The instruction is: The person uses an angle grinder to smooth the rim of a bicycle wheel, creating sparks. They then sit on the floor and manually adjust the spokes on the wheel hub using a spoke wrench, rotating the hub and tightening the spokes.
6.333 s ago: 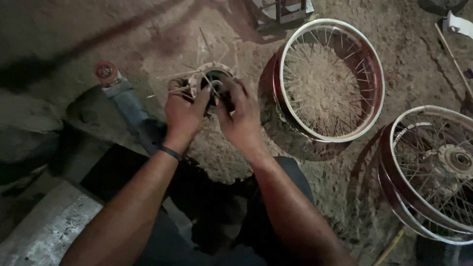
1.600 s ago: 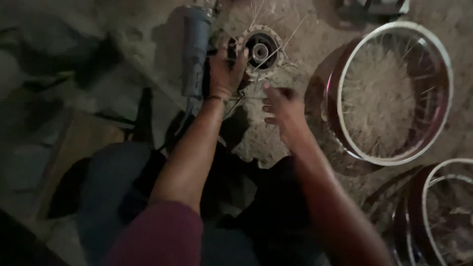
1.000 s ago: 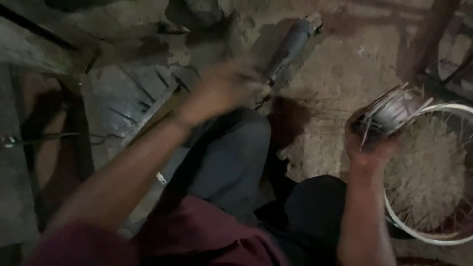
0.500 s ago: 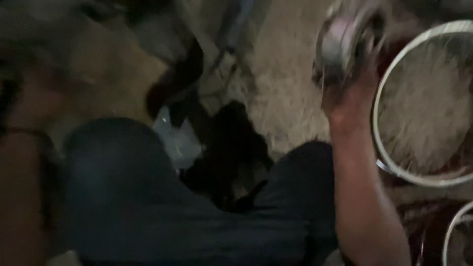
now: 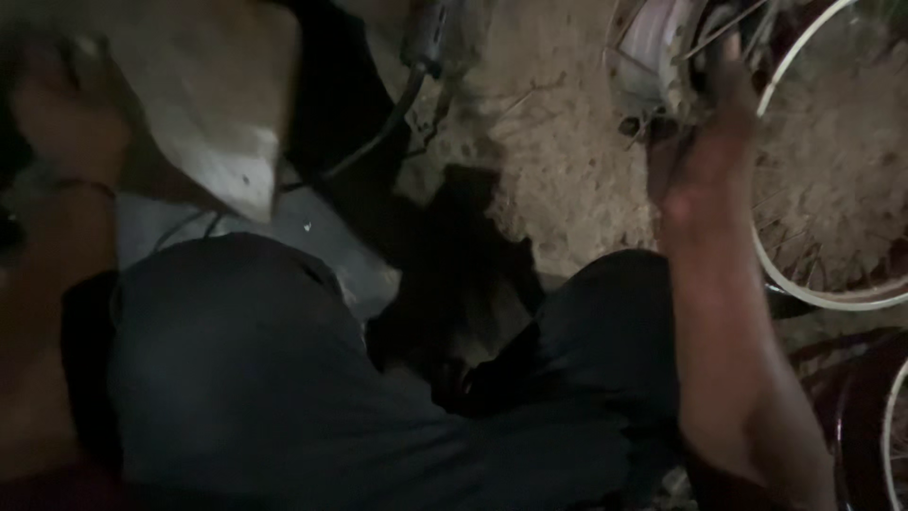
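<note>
The right hand [image 5: 705,156] grips a round grey metal wheel hub [image 5: 662,61] beside a white-rimmed spoked wheel [image 5: 804,284], while the blurred left hand's [image 5: 66,114] grip cannot be told.

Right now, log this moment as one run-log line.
right hand: grips wheel hub with loose spokes | left hand: blurred, reaching far left | wheel rim: flat on dirt, right

Your view is dim and smeared.
Motion blur softens your left hand [image 5: 71,114]; deep shadow swallows your lap.
</note>
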The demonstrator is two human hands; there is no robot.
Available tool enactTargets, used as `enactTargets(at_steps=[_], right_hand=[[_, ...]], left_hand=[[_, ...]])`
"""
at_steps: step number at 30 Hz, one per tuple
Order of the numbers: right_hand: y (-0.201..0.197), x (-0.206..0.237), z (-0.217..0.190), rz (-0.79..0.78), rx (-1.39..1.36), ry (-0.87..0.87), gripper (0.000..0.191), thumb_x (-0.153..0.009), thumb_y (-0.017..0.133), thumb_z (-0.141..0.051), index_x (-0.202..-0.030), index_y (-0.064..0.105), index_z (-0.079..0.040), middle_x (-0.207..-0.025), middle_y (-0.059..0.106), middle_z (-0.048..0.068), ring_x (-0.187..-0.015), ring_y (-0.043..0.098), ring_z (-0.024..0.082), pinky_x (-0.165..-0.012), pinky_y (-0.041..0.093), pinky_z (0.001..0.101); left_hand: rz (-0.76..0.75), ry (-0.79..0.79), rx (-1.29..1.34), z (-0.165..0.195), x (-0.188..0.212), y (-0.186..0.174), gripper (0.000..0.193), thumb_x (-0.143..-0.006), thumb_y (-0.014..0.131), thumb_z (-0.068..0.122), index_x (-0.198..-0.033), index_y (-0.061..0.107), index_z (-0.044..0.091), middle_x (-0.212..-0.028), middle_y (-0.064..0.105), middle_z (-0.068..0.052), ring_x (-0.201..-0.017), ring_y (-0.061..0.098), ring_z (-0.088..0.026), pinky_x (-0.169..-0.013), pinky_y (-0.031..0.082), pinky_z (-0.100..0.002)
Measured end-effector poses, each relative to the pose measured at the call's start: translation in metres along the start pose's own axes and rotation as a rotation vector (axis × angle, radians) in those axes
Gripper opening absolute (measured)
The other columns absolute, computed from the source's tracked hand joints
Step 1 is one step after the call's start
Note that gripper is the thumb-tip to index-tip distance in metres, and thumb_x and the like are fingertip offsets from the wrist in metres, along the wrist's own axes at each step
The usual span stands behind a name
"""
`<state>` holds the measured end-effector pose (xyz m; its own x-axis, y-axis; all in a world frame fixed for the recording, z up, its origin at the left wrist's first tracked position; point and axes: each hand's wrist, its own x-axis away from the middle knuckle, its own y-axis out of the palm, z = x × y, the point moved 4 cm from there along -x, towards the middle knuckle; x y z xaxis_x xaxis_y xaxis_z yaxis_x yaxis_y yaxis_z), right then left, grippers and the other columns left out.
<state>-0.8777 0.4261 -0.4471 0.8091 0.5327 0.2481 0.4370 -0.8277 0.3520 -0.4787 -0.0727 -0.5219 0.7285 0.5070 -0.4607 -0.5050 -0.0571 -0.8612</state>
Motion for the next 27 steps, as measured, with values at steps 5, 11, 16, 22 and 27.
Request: enactTargets(at_steps=[5, 11, 16, 22, 27], right_hand=[[-0.007, -0.031, 0.009, 0.153, -0.105, 0.068, 0.057, -0.100, 0.059, -0.040, -0.148, 0.046, -0.012, -0.147, 0.053, 0.007, -0.126, 0.059, 0.027, -0.101, 0.050, 0.0526], [-0.001, -0.036, 0.006, 0.351, -0.050, 0.136, 0.088, -0.089, 0.078, -0.027, -0.159, 0.030, -0.006, -0.151, 0.048, 0.023, -0.119, 0.061, 0.036, -0.070, 0.056, 0.0437], [0.022, -0.016, -0.015, 0.373, 0.044, 0.171, 0.090, -0.092, 0.080, -0.023, -0.161, 0.024, -0.009, -0.159, 0.036, 0.014, -0.139, 0.046, 0.031, -0.104, 0.046, 0.0465], [0.083, 0.032, -0.072, 0.513, 0.588, -0.307, 0.070, -0.081, 0.086, -0.026, -0.138, 0.055, -0.002, -0.130, 0.065, 0.017, -0.119, 0.062, 0.026, -0.098, 0.049, 0.0395], [0.092, 0.046, -0.048, 0.369, 0.123, -0.395, 0.057, -0.090, 0.077, -0.030, -0.134, 0.060, 0.002, -0.122, 0.071, 0.014, -0.108, 0.068, 0.022, -0.093, 0.056, 0.0384]], left_hand=[[-0.310, 0.062, -0.172, 0.045, 0.012, -0.008, 0.030, -0.109, 0.063, 0.018, -0.126, 0.067, -0.007, -0.118, 0.072, -0.024, -0.109, 0.069, -0.038, -0.094, 0.057, -0.043], [-0.634, -0.165, -0.192, 0.093, -0.044, -0.031, 0.035, -0.100, 0.070, 0.028, -0.119, 0.072, -0.001, -0.112, 0.075, -0.019, -0.104, 0.069, -0.032, -0.091, 0.057, -0.043], [-0.514, -0.015, -0.139, 0.190, -0.167, -0.081, 0.039, -0.093, 0.076, 0.037, -0.114, 0.076, 0.003, -0.106, 0.079, -0.014, -0.100, 0.069, -0.028, -0.090, 0.057, -0.042], [-1.052, -0.054, 0.775, 0.402, -0.227, -0.057, 0.062, -0.077, 0.078, 0.044, -0.126, 0.073, 0.007, -0.118, 0.074, -0.011, -0.099, 0.072, -0.024, -0.087, 0.056, -0.042], [-0.765, -0.232, 0.956, 0.441, -0.179, -0.002, 0.069, -0.074, 0.083, 0.044, -0.121, 0.069, -0.004, -0.111, 0.076, -0.020, -0.101, 0.070, -0.030, -0.087, 0.055, -0.043]])
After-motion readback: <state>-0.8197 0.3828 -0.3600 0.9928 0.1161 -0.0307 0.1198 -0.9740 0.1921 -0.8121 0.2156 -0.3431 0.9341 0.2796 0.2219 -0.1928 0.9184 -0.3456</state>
